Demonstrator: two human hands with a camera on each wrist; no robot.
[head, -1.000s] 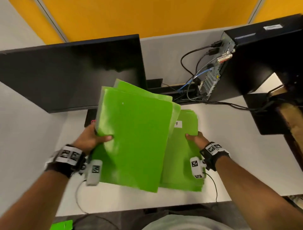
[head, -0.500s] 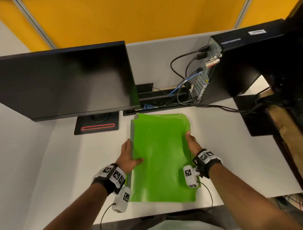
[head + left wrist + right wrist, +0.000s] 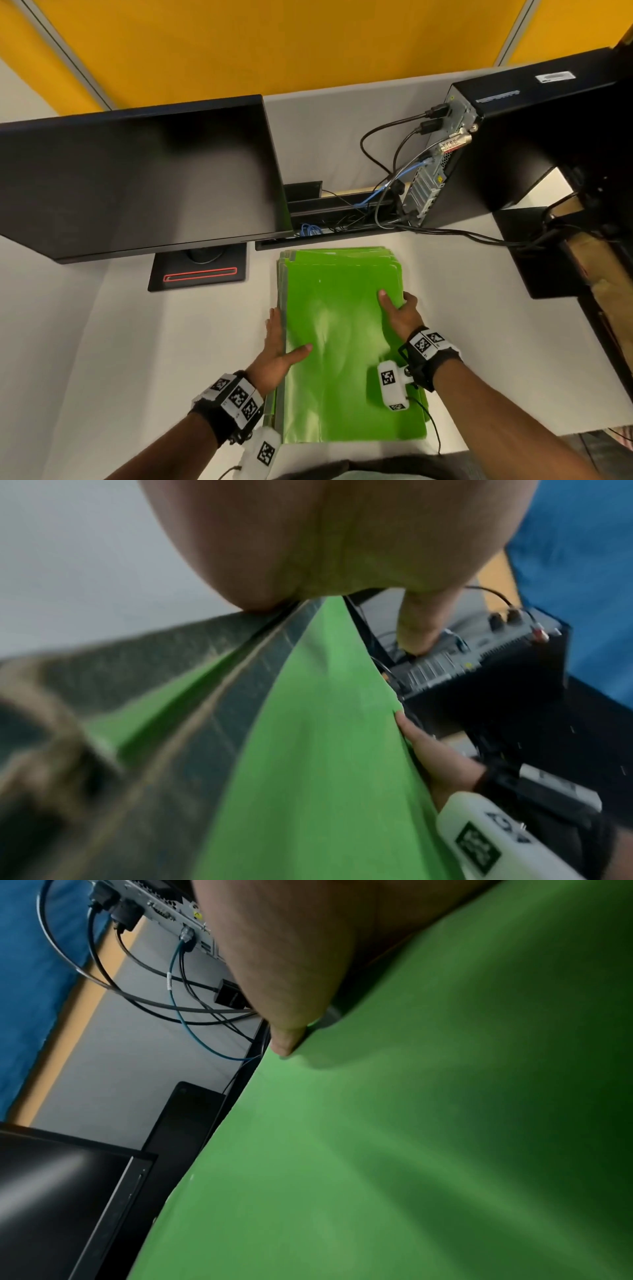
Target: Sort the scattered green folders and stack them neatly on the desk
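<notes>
Lying under both hands: white desk [image 3: 113, 359], bare out past the left hand. Beyond the left hand, dark monitor [image 3: 137, 178] on its stand. Beyond the right hand, black computer [image 3: 534, 137] with cables [image 3: 387, 192] trailing from its back. Between the hands, flat on the desk: stack of green folders [image 3: 342, 342], far edges slightly staggered, darker spine edges showing on the left. Left hand [image 3: 277, 353] flat against the stack's left edge, fingers straight along the side, thumb laid across the top folder. Right hand [image 3: 400, 311] at the stack's right edge, thumb pressed on the top cover, fingers down the side; whether curled under, cannot tell.
</notes>
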